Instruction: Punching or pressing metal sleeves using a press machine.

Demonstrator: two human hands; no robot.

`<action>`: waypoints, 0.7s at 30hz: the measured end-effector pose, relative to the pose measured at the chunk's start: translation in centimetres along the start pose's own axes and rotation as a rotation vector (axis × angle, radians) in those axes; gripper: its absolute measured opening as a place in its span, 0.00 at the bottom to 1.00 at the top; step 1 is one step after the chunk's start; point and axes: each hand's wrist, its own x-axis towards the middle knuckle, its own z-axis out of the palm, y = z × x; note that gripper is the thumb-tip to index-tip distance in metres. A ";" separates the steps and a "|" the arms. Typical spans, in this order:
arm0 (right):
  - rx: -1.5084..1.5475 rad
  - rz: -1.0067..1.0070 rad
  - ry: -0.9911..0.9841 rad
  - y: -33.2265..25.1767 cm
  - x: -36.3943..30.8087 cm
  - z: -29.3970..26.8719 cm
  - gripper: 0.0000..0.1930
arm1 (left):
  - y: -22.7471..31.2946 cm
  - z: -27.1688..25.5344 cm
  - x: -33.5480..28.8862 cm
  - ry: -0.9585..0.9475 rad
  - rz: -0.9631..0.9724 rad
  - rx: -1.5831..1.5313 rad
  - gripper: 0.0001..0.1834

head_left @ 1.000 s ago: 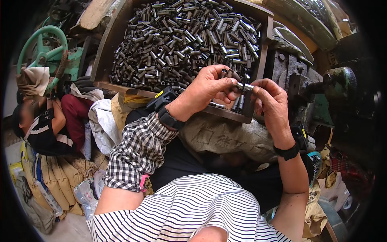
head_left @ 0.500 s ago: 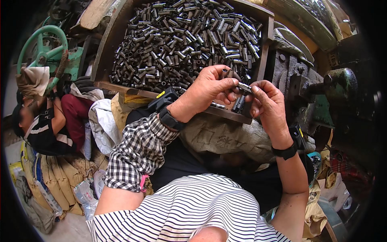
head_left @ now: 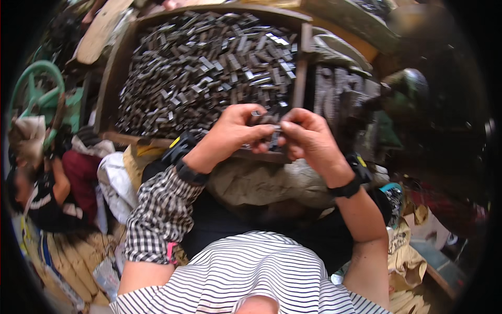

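A striped shirt fills the nearest part of the view, with dark trousers beyond it. The left forearm wears a checked sleeve, and the right one is bare. Each wrist carries a black band, the left band just above the sleeve's end, the right band with a small yellow-marked device beside it. A crumpled sack lies past the knees.

The hands meet over the near right corner of a wooden box. The left hand and right hand pinch a small metal tube between their fingertips, thumbs facing each other. Another tube end shows at the left forefinger; blur hides how it is gripped. Beyond them, the box holds a broad heap of short, dark, shiny tubes lying at all angles.

To the right of the box stands a dark, greasy machine. Over on the left, a person in dark clothes sits near a green handwheel. A wooden board leans past the box's far left corner.
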 end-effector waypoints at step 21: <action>-0.677 -1.465 1.277 -9.9 -28.4 -3.6 0.15 | -1.4 0.2 -5.6 0.313 0.120 -0.155 0.06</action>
